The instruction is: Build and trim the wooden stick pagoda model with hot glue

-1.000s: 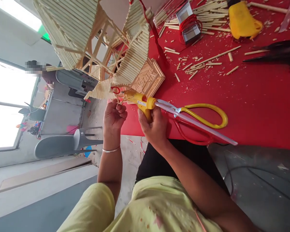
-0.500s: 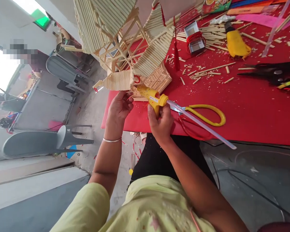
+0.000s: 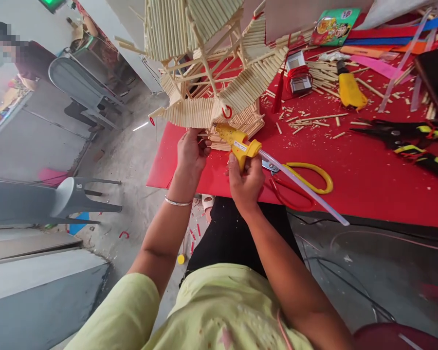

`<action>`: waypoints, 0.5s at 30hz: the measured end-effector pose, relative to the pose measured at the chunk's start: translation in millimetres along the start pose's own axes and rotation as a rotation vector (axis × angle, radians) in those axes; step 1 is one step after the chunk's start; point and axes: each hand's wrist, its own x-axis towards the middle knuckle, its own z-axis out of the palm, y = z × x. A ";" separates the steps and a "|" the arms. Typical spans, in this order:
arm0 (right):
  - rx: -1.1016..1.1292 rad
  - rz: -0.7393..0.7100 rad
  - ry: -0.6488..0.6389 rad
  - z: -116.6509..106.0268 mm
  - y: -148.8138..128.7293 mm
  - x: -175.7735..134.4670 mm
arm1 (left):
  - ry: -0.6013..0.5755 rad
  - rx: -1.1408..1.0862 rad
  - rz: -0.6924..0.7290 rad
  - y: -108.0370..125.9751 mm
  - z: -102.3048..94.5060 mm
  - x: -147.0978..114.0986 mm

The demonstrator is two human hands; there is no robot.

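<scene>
My right hand [image 3: 246,180] is closed around the handle of a yellow hot glue gun [image 3: 240,144]. A long translucent glue stick [image 3: 306,188] juts out of its back end. The gun's nozzle meets the lower roof edge of a pagoda-like model built of pale wooden sticks [image 3: 191,113]. Under that same edge, to the left of the nozzle, my left hand [image 3: 192,153] has its fingers pinched together; what lies between them is hidden. Red cord loops and a red tassel [image 3: 278,97] hang from the model's roof corners.
Scissors [image 3: 310,177] with yellow and red handles lie right of the gun on the red table [image 3: 368,180]. Farther back are a small box wound with red cord [image 3: 298,73], a yellow cutter [image 3: 351,91], black pliers [image 3: 394,133] and loose sticks. A person [image 3: 32,61] is at the far left.
The view has shifted, so the model and both hands appear slightly farther right. The gun stays at the model's lower roof edge, and both hands keep nearly the same pose.
</scene>
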 end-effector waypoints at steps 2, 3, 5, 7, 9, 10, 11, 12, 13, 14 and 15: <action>-0.008 0.025 0.036 0.9 0.3 0.7 | -0.006 0.014 0.014 -1.0 -2.2 3.0; -0.012 0.037 0.052 1.4 0.6 1.1 | -0.018 0.019 0.018 -1.2 -3.8 4.6; -0.020 0.029 0.044 2.2 1.3 1.8 | -0.048 0.028 0.014 -1.2 -7.2 7.8; -0.027 0.011 0.040 2.1 2.1 2.5 | -0.074 0.033 0.005 -0.8 -10.0 10.7; -0.035 -0.001 0.046 0.3 2.3 3.1 | -0.090 0.040 -0.005 0.0 -11.4 12.9; -0.040 0.000 0.050 -1.3 2.1 3.3 | -0.095 0.040 -0.010 0.3 -11.8 13.7; -0.045 0.003 0.053 -3.1 1.7 3.5 | -0.101 0.036 -0.016 0.7 -12.0 14.3; -0.048 0.007 0.056 -5.1 1.1 3.8 | -0.105 0.030 -0.022 1.0 -12.1 14.8; -0.051 0.009 0.058 -7.0 0.3 4.0 | -0.107 0.022 -0.029 1.3 -12.2 15.1; -0.053 0.010 0.063 -8.5 -0.5 4.2 | -0.109 0.015 -0.034 1.5 -12.3 15.4; -0.055 0.009 0.068 -9.6 -1.2 4.5 | -0.111 0.009 -0.037 1.6 -12.4 15.7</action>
